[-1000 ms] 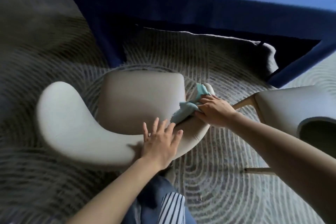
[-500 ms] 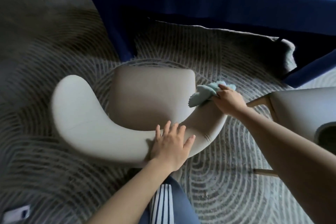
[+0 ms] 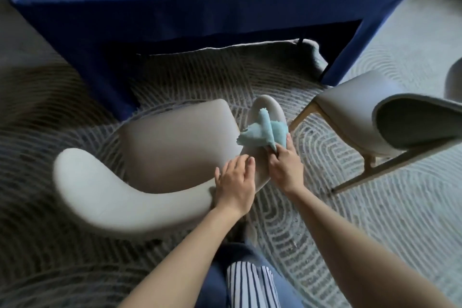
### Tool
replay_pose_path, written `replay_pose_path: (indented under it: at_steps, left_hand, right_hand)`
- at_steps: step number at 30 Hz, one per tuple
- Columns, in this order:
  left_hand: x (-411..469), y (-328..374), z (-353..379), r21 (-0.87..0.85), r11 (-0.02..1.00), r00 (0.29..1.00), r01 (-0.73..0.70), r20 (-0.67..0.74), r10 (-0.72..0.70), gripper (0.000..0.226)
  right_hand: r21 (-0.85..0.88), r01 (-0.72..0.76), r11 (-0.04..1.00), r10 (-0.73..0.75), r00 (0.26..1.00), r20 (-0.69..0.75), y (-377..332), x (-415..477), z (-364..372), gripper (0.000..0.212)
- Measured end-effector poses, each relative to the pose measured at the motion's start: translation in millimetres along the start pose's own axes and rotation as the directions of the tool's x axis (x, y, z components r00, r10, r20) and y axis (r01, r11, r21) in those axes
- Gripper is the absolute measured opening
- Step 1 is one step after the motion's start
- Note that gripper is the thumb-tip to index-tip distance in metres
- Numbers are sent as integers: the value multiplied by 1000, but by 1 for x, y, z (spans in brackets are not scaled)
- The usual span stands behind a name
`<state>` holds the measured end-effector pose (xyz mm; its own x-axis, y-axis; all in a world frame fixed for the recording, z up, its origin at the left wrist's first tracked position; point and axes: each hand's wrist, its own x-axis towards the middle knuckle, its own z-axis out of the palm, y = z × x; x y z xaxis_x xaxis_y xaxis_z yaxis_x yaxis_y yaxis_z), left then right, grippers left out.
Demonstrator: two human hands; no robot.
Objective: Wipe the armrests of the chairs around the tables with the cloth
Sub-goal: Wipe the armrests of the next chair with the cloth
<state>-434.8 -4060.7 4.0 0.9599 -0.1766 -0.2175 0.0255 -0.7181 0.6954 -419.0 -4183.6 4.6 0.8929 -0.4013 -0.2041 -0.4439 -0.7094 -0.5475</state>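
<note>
A beige chair (image 3: 175,142) with a curved back stands in front of me; its back sweeps round into two armrests. On the right armrest (image 3: 267,107) lies a light blue cloth (image 3: 262,132), and my right hand (image 3: 285,167) grips its near end against the rest. Just to the left, my left hand (image 3: 235,185) rests flat with relaxed fingers on the curved back. The left armrest (image 3: 82,175) is bare.
A table under a dark blue cover (image 3: 175,7) stands just beyond the chair. A second beige chair (image 3: 390,120) with wooden legs stands close on the right. A patterned grey rug (image 3: 350,207) covers the floor. My striped clothing (image 3: 250,285) shows at the bottom.
My right hand has pulled the cloth back along the right armrest toward me, after reaching its far tip. My left hand stays on the chair back. The view has widened.
</note>
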Motion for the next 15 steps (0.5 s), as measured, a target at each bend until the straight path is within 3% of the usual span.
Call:
replay_pose_path:
  at_steps: [7,10,15]
  left_hand:
    - [-23,-29,-33,-148,986,980,-70,172,96,55]
    - [-33,-46,-49,-51,994,949,-96,297,107,53]
    - [-45,-70,-73,114,978,932,-173,339,125,53]
  right_hand:
    - [219,-76,973,108,984,-138,-18,-69,31,34]
    - [281,-117,953,158,979,-130,-30,-97,43,38]
    - [310,-125,943,157,984,-79,-56,-138,66,48]
